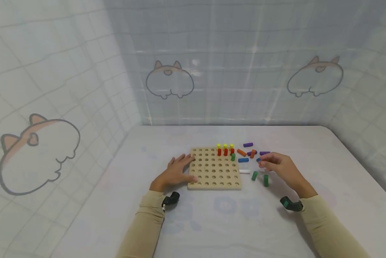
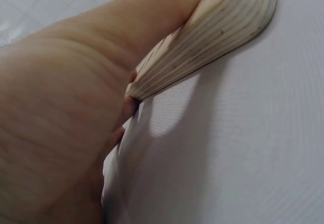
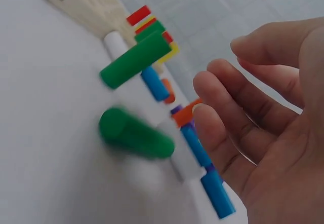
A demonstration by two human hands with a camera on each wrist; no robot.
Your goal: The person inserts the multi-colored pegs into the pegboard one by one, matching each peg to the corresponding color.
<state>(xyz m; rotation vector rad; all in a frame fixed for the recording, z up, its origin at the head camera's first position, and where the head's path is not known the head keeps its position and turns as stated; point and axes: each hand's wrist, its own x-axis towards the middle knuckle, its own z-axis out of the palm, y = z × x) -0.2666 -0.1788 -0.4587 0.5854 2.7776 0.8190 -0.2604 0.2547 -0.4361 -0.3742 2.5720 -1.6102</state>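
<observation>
A square wooden pegboard [image 1: 213,174] with rows of holes lies on the table. My left hand [image 1: 177,172] rests on its left edge, fingers spread, with the thumb near the front corner. Yellow pegs [image 1: 225,146], red pegs [image 1: 225,152] and one green peg [image 1: 233,157] stand in holes at the back right. Beside the board, my right hand [image 1: 278,165] hovers over loose pegs, its fingers gently bent and apart from the thumb. A red patch at its fingertips is too small to identify. Two green pegs [image 3: 135,59] stand or lie closest to that hand.
Loose pegs lie right of the board: a white peg [image 1: 244,171], a blue peg [image 1: 243,160], an orange peg [image 1: 242,152] and a purple peg [image 1: 248,144], among others. A white cloth [image 1: 218,222] covers the table. Patterned curtains [image 1: 238,43] rise behind and at both sides.
</observation>
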